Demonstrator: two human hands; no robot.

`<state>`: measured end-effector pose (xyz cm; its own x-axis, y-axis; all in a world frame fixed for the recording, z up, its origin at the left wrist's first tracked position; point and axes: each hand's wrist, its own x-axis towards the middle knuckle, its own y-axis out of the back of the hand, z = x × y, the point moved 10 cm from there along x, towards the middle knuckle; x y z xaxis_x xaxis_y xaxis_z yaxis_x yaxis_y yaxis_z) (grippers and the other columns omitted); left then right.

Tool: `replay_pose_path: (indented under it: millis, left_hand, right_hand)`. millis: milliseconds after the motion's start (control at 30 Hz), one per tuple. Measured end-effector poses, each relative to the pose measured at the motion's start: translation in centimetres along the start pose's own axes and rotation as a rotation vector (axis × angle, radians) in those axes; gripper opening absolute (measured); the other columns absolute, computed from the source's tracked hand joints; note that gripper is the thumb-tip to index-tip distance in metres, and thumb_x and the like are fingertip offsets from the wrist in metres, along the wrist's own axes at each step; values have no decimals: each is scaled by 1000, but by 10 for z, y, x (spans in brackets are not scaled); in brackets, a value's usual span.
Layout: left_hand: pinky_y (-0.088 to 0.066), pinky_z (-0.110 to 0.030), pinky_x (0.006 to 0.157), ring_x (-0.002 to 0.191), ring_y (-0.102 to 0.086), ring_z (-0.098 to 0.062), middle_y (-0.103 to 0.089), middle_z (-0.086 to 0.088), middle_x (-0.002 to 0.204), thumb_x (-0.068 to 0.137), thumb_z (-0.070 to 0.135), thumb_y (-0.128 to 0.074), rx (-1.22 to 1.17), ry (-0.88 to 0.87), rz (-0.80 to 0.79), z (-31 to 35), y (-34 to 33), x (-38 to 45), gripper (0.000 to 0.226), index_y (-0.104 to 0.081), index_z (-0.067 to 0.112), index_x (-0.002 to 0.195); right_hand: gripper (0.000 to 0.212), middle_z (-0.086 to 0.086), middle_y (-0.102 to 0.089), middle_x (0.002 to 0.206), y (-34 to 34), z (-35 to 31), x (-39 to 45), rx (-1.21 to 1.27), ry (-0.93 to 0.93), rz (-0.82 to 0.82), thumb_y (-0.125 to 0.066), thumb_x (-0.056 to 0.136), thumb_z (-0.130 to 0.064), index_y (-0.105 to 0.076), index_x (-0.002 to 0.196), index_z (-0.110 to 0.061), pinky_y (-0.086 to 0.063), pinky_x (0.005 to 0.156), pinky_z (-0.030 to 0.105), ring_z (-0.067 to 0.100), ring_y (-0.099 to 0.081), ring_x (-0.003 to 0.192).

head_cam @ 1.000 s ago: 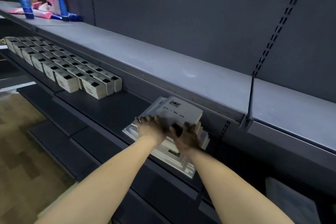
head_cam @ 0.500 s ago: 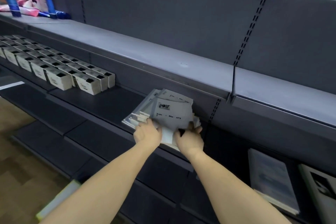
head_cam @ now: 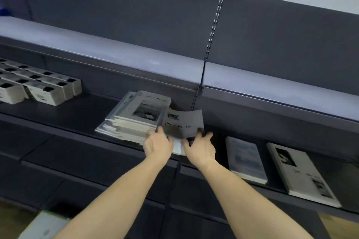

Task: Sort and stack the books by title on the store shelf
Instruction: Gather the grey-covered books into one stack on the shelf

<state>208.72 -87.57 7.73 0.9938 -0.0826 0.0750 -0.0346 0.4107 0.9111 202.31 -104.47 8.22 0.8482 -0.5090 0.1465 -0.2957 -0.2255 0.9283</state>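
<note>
A messy stack of grey books (head_cam: 134, 118) lies on the dark middle shelf (head_cam: 64, 118). Its top cover shows a photograph and a title. Just right of the stack, both hands hold one thin grey book (head_cam: 183, 124) lifted off the pile, its cover bending upward. My left hand (head_cam: 158, 144) grips its near left edge and my right hand (head_cam: 200, 147) grips its near right edge. Farther right on the same shelf lie a blurred blue-grey book (head_cam: 245, 159) and a white book (head_cam: 299, 172) with black pictures.
Rows of small white boxes (head_cam: 37, 85) fill the shelf's left part. A pale upper shelf (head_cam: 136, 56) overhangs the books. A slotted upright (head_cam: 211, 35) runs down the back panel above the held book. Lower dark shelves and wood floor lie below.
The top book has come off the stack and moved right in both hands. The view has swung right, bringing two more books into sight.
</note>
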Motion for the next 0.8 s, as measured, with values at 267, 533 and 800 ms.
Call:
replay_pose_path:
  millis: [267,533,800]
  left_hand:
    - [-45,-33,68,91,-65,-29,-53,-17,119,99,45,-41,38,-143,-38,85,-36,-24,48,-44,17,138]
    - [-40,-27,57,81,-65,-23,-51,-12,111,98,41,-43,80,-238,-49,181,-75,-67,39,-49,15,127]
    - [-40,-27,58,81,-65,-26,-51,-16,114,98,36,-42,39,-265,-69,279,-126,-119,43,-40,15,135]
  right_hand:
    - [77,19,-31,134,37,91,-11,-5,-133,23,-46,95,-54,-19,152,-10,-49,78,36,37,-60,102]
    - [79,19,-33,135,71,193,-18,-21,-206,45,-44,94,-55,-15,154,-11,-45,71,33,35,-62,98]
    - [72,21,-30,140,105,312,-17,-15,-228,37,-44,94,-52,-23,150,-12,-50,83,40,40,-61,103]
